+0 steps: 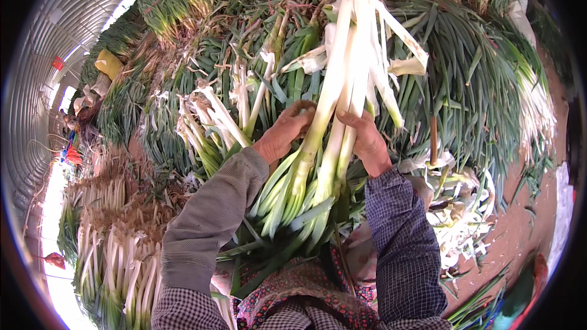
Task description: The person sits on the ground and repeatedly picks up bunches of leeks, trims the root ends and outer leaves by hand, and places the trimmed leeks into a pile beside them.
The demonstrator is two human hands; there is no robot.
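Note:
A bunch of thick white-stemmed scallions (337, 82), possibly leeks, stands before me with roots at the top and green leaves fanned down towards my lap. My right hand (364, 140) grips a stem from the right, thumb across its front. Curled at the left edge of the bunch, my left hand (291, 126) touches or nearly touches a stem; what its fingers hold is hidden. Loose outer skins (385, 87), pale and partly peeled, hang from the right side of the bunch. A floral apron (293, 288) covers my lap below the leaves.
Untrimmed scallions (463, 68) lie heaped ahead and to the right. Bundles with bare white stems (114, 266) stand at lower left; more stems (206, 119) lie left of my hands. Peeled skins (463, 220) litter the ground at right. A ribbed wall (36, 68) curves up at far left.

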